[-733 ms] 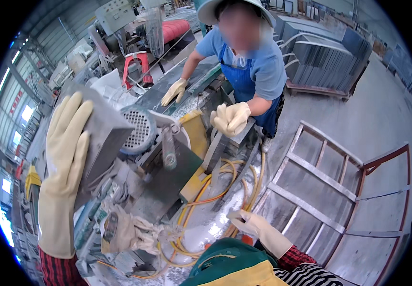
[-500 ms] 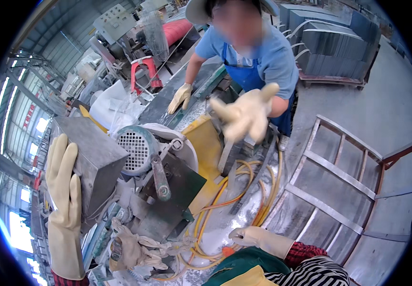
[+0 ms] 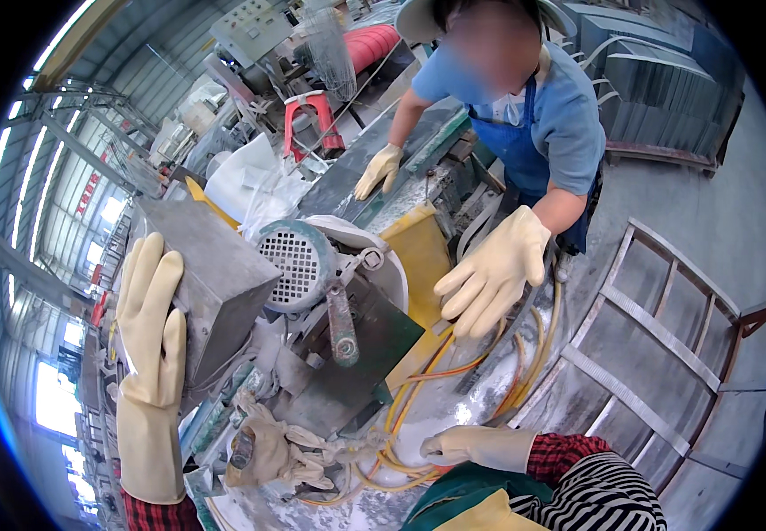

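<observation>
The left hand (image 3: 148,354) lies flat and open-fingered against the side of a grey stone block (image 3: 215,274), propping it rather than gripping it — the block sits tilted beside the saw motor (image 3: 299,265). With only a palm behind it, it could slide onto the machine. The right hand (image 3: 480,445) rests low near the yellow hoses (image 3: 436,372); its grip is unclear. A co-worker's gloved hand (image 3: 489,274) reaches in close — a pinch risk.

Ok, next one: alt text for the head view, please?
The person's gloved left hand presses flat against a grey stone block beside a cutting machine's motor; the right hand rests low near yellow hoses. A co-worker opposite reaches over.
</observation>
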Action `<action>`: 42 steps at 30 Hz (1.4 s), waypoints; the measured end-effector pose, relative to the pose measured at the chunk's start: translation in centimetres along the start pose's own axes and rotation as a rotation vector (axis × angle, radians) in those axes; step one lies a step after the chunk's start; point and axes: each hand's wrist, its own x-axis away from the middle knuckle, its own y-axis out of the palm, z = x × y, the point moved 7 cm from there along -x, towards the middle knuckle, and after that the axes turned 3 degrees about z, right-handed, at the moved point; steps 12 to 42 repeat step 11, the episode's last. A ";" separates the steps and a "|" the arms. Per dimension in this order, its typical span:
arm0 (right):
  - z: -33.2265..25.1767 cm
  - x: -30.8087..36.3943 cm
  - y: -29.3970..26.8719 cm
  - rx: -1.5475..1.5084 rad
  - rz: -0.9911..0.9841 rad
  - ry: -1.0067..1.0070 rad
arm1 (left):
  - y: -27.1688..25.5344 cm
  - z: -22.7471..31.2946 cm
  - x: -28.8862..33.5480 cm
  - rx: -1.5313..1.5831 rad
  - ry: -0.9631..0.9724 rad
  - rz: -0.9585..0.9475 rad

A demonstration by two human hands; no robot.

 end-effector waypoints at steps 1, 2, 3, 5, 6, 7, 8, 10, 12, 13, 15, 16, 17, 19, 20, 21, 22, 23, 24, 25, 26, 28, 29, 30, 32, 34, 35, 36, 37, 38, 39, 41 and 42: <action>0.3 0.6 0.1 -0.057 0.058 -0.003 | 0.1 0.2 -0.2 0.023 0.011 0.018; 1.3 1.1 0.8 -0.092 0.030 0.081 | 0.1 0.2 -0.4 0.034 0.027 0.034; 0.7 1.9 0.7 -0.129 -0.004 0.171 | 0.2 0.2 -0.4 0.050 0.035 0.048; 0.0 3.4 1.0 -0.179 -0.051 0.291 | -0.5 0.6 0.0 0.037 0.019 0.051; -0.3 4.1 1.3 -0.197 -0.062 0.325 | -0.8 0.6 0.2 0.035 0.019 0.052; -0.4 5.0 1.4 -0.211 -0.063 0.366 | -0.8 0.7 0.2 0.041 0.023 0.063; -0.8 5.6 1.2 -0.163 -0.065 0.365 | -0.8 0.8 0.2 0.047 0.028 0.073; -1.7 6.5 1.0 -0.076 -0.082 0.364 | -1.0 0.8 0.4 0.073 0.049 0.104; -2.0 8.1 1.8 -0.075 -0.084 0.393 | -1.0 0.8 0.3 0.083 0.048 0.109; -2.0 8.1 1.8 -0.075 -0.084 0.393 | -1.0 0.8 0.3 0.083 0.048 0.109; -2.0 8.1 1.8 -0.075 -0.084 0.393 | -1.0 0.8 0.3 0.083 0.048 0.109; -2.0 8.1 1.8 -0.075 -0.084 0.393 | -1.0 0.8 0.3 0.083 0.048 0.109; -2.0 8.1 1.8 -0.075 -0.084 0.393 | -1.0 0.8 0.3 0.083 0.048 0.109; -2.0 8.1 1.8 -0.075 -0.084 0.393 | -1.0 0.8 0.3 0.083 0.048 0.109; -2.0 8.1 1.8 -0.075 -0.084 0.393 | -1.0 0.8 0.3 0.083 0.048 0.109; -2.0 8.1 1.8 -0.075 -0.084 0.393 | -1.0 0.8 0.3 0.083 0.048 0.109; -2.0 8.1 1.8 -0.075 -0.084 0.393 | -1.0 0.8 0.3 0.083 0.048 0.109; -2.0 8.1 1.8 -0.075 -0.084 0.393 | -1.0 0.8 0.3 0.083 0.048 0.109; -2.0 8.1 1.8 -0.075 -0.084 0.393 | -1.0 0.8 0.3 0.083 0.048 0.109; -2.0 8.1 1.8 -0.075 -0.084 0.393 | -1.0 0.8 0.3 0.083 0.048 0.109; -2.0 8.1 1.8 -0.075 -0.084 0.393 | -1.0 0.8 0.3 0.083 0.048 0.109; -2.0 8.1 1.8 -0.075 -0.084 0.393 | -1.0 0.8 0.3 0.083 0.048 0.109; -2.0 8.1 1.8 -0.075 -0.084 0.393 | -1.0 0.8 0.3 0.083 0.048 0.109; -2.0 8.1 1.8 -0.075 -0.084 0.393 | -1.0 0.8 0.3 0.083 0.048 0.109; -2.0 8.1 1.8 -0.075 -0.084 0.393 | -1.0 0.8 0.3 0.083 0.048 0.109; -2.0 8.1 1.8 -0.075 -0.084 0.393 | -1.0 0.8 0.3 0.083 0.048 0.109; -2.0 8.1 1.8 -0.075 -0.084 0.393 | -1.0 0.8 0.3 0.083 0.048 0.109; -2.0 8.1 1.8 -0.075 -0.084 0.393 | -1.0 0.8 0.3 0.083 0.048 0.109; -2.0 8.1 1.8 -0.075 -0.084 0.393 | -1.0 0.8 0.3 0.083 0.048 0.109; -2.0 8.1 1.8 -0.075 -0.084 0.393 | -1.0 0.8 0.3 0.083 0.048 0.109; -2.0 8.1 1.8 -0.075 -0.084 0.393 | -1.0 0.8 0.3 0.083 0.048 0.109; -2.0 8.1 1.8 -0.075 -0.084 0.393 | -1.0 0.8 0.3 0.083 0.048 0.109; -2.0 8.1 1.8 -0.075 -0.084 0.393 | -1.0 0.8 0.3 0.083 0.048 0.109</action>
